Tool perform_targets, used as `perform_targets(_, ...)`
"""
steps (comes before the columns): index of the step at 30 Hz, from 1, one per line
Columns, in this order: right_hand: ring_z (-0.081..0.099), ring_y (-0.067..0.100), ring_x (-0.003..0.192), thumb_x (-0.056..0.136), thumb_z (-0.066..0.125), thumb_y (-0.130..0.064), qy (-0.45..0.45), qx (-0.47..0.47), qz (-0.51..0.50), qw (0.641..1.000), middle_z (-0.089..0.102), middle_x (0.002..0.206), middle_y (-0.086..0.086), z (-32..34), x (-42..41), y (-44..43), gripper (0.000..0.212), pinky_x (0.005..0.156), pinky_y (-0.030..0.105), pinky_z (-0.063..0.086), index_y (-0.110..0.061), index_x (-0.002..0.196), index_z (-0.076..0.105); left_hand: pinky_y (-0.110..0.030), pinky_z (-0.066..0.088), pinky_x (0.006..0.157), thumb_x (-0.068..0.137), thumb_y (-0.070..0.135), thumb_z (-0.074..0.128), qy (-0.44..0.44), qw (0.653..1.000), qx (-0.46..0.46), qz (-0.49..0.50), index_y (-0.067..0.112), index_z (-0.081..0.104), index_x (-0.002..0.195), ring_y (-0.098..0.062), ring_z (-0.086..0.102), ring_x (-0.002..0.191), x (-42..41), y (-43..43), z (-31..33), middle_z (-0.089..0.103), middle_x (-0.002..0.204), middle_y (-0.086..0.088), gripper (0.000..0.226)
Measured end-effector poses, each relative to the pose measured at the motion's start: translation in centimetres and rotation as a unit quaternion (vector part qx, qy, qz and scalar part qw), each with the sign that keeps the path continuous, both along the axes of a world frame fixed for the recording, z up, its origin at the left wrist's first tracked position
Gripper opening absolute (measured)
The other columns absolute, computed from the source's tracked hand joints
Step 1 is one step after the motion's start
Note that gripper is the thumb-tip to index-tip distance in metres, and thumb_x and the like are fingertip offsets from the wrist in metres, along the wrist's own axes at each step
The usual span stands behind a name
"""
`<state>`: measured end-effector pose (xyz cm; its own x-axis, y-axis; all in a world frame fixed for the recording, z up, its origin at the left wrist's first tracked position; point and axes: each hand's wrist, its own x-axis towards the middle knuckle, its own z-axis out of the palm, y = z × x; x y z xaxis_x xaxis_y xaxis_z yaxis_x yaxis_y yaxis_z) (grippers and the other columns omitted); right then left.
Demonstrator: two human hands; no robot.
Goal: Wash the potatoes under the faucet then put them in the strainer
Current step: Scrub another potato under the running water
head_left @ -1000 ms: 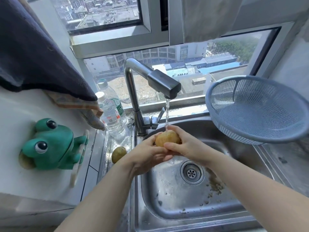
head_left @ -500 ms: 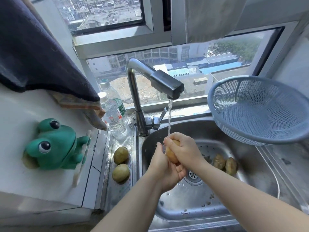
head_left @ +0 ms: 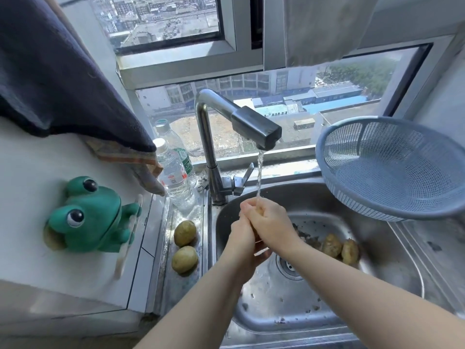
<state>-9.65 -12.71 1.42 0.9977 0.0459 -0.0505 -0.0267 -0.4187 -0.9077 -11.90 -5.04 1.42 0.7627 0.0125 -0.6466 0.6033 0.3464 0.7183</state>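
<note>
One potato [head_left: 259,212], mostly hidden: we are clasping it between left hand [head_left: 241,239] and right hand [head_left: 273,221], under the faucet [head_left: 255,127] stream. Advisable: turning it, rubbing every side. Empty strainer [head_left: 392,170] sitting right of both.

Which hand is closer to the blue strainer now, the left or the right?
Right. The right hand lies left of and below the strainer, apart from it. The left hand presses against the right one on its far side; both grip a potato.
</note>
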Motion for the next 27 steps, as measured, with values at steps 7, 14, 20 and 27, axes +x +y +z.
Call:
perform_targets(7, 0.066, 0.029, 0.085, 0.094, 0.05, -0.023, 0.282, 0.315, -0.132, 0.897, 0.07, 0.099, 0.019, -0.1, 2.0, 0.2, 0.031, 0.075, 0.039, 0.056, -0.005, 0.079, 0.069, -0.026, 0.05, 0.06, 0.099, 0.051, 0.032, -0.084, 0.99, 0.11, 0.0, 0.017, 0.049, 0.117, -0.013, 0.053, 0.068, 0.1, 0.1, -1.5, 0.062, 0.096, -0.011, 0.042)
perform_targets(14, 0.062, 0.026, 0.078, 0.092, 0.048, -0.041, 0.333, 0.321, -0.085, 0.882, 0.068, 0.085, 0.011, -0.1, 1.1, -0.2, 0.036, 0.058, 0.033, 0.05, -0.012, 0.088, 0.068, -0.021, 0.038, 0.044, 0.1, 0.052, 0.029, -0.08, 0.993, 0.086, -0.001, 0.012, 0.06, 0.091, -0.009, 0.039, 0.04, 0.4, 0.1, -1.5, 0.051, 0.051, -0.002, 0.052)
perform_targets(20, 0.061, 0.013, 0.08, 0.096, 0.05, -0.029, 0.064, 0.176, -0.022, 0.982, 0.064, 0.096, 0.003, 0.3, -1.2, -0.5, 0.018, 0.062, 0.016, 0.05, -0.021, 0.109, 0.059, -0.018, 0.033, 0.037, 0.098, 0.058, 0.028, -0.019, 0.998, 0.054, -0.019, 0.006, 0.056, 0.077, -0.009, 0.035, 0.036, 1.1, 0.6, -0.9, 0.04, 0.04, 0.002, 0.062)
perform_targets(27, 0.061, 0.005, 0.075, 0.084, 0.067, -0.022, 0.001, 0.147, -0.022, 0.989, 0.063, 0.09, -0.004, -0.1, -1.4, -1.6, 0.021, 0.065, 0.017, 0.049, -0.028, 0.102, 0.057, -0.022, 0.029, 0.04, 0.097, 0.06, 0.027, -0.021, 0.994, 0.083, -0.067, 0.01, 0.056, 0.075, -0.011, 0.034, 0.04, 1.3, -0.2, -0.3, 0.039, 0.041, 0.003, 0.062)
